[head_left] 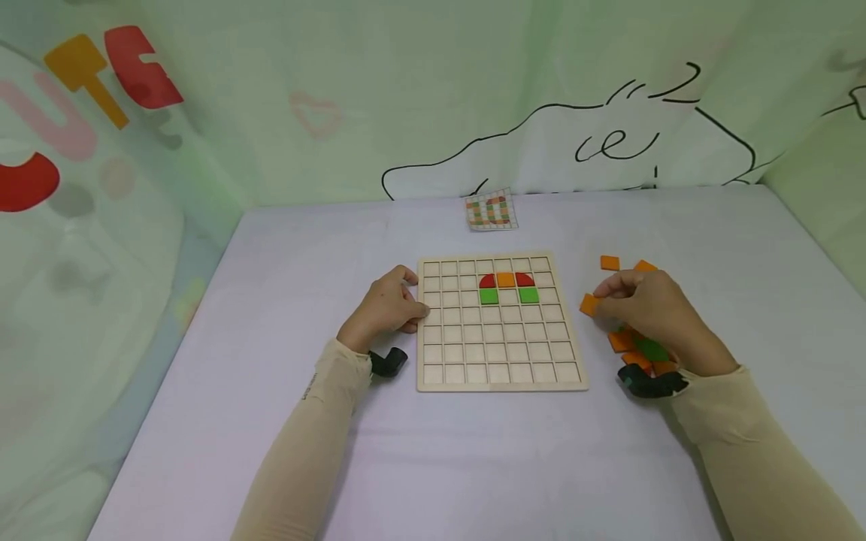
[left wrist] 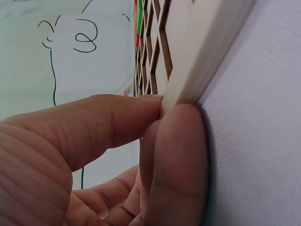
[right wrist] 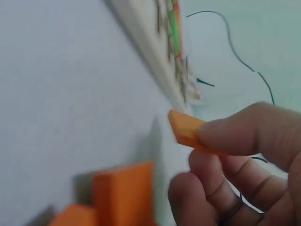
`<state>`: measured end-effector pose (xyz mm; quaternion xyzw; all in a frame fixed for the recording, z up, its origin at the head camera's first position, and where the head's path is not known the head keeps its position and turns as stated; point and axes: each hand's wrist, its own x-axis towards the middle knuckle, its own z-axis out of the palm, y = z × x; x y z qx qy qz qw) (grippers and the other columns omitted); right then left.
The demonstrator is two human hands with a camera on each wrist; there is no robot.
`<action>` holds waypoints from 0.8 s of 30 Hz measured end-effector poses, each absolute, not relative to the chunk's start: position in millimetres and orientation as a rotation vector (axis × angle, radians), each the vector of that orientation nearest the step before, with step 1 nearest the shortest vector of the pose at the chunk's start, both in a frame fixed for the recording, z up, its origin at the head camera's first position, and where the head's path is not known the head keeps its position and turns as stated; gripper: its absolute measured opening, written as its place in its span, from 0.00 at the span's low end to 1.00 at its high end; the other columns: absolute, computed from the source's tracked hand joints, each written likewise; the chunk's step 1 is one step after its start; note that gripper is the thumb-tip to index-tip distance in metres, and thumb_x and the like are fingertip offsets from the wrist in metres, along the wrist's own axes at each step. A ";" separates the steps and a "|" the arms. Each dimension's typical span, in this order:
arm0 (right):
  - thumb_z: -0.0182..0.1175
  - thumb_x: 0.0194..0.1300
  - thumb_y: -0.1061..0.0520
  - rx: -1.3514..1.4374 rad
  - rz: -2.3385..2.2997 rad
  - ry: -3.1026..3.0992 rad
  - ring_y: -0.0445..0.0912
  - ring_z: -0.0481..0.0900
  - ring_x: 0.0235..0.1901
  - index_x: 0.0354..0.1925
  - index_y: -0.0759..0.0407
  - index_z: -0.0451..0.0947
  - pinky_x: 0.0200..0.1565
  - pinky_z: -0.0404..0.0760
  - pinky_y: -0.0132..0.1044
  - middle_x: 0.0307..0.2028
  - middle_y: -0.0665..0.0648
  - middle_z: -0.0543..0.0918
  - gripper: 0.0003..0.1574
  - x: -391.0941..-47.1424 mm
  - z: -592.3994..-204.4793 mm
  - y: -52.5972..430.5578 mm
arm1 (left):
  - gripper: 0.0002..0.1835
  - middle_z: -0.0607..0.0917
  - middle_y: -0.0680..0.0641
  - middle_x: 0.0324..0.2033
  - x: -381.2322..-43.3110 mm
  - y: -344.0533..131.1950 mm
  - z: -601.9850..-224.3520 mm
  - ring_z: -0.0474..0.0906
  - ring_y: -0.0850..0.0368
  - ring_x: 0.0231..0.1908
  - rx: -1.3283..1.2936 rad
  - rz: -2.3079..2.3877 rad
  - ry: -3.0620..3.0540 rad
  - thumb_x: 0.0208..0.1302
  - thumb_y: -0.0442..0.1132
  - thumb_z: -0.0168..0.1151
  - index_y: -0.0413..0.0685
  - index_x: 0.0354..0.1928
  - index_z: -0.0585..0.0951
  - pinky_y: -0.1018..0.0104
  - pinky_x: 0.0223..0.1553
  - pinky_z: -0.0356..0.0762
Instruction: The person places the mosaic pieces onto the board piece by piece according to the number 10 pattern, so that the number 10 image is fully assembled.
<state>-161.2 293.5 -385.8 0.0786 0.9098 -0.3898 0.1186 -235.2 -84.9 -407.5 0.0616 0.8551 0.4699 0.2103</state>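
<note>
A wooden grid board [head_left: 502, 388] lies on the table with several tiles in its upper cells: red quarter-rounds [head_left: 487, 281], an orange square [head_left: 505, 279] and green squares [head_left: 489, 296]. At its left edge, my left hand [head_left: 387, 304] holds the rim between thumb and fingers; the left wrist view shows the fingertips against the pale wooden rim [left wrist: 193, 70]. To the right of the board, my right hand [head_left: 643, 308] pinches an orange square tile [right wrist: 186, 128] between thumb and fingers, raised above the table. Some loose tiles are hidden beneath that hand.
Loose orange tiles [head_left: 621, 342] and a green tile [head_left: 652, 349] are heaped under the right wrist. Another orange tile [head_left: 610, 263] lies apart, farther back. A small printed pattern card [head_left: 491, 210] sits behind the board, near the curtain [head_left: 406, 98].
</note>
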 end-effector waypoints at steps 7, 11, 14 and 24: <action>0.62 0.73 0.54 0.238 -1.427 2.483 0.42 0.89 0.37 0.62 0.68 0.73 0.43 0.88 0.31 0.59 0.62 0.72 0.27 -165.5 -382.4 289.9 | 0.28 0.79 0.41 0.36 -235.0 -84.7 -407.9 0.84 0.55 0.26 0.168 1.307 2.378 0.64 0.30 0.70 0.39 0.64 0.71 0.66 0.30 0.89; 0.60 0.72 0.59 0.242 -1.545 2.400 0.42 0.89 0.37 0.63 0.70 0.72 0.44 0.89 0.32 0.51 0.56 0.79 0.26 -169.0 -384.1 280.4 | 0.28 0.79 0.42 0.36 -234.8 -84.7 -407.5 0.83 0.56 0.26 0.163 1.309 2.375 0.65 0.30 0.70 0.39 0.63 0.71 0.66 0.30 0.89; 0.62 0.72 0.61 0.245 -1.622 2.349 0.41 0.89 0.36 0.62 0.72 0.72 0.44 0.90 0.34 0.43 0.51 0.82 0.25 -172.2 -387.6 272.2 | 0.28 0.79 0.42 0.37 -234.6 -84.5 -406.9 0.83 0.56 0.26 0.163 1.304 2.380 0.65 0.30 0.70 0.39 0.63 0.71 0.66 0.30 0.88; 0.63 0.72 0.63 0.236 -1.706 2.231 0.42 0.90 0.33 0.63 0.75 0.71 0.41 0.90 0.34 0.37 0.50 0.87 0.26 -178.1 -392.2 250.3 | 0.28 0.79 0.42 0.37 -236.4 -83.9 -407.6 0.83 0.56 0.26 0.146 1.304 2.372 0.64 0.30 0.70 0.41 0.64 0.71 0.67 0.29 0.88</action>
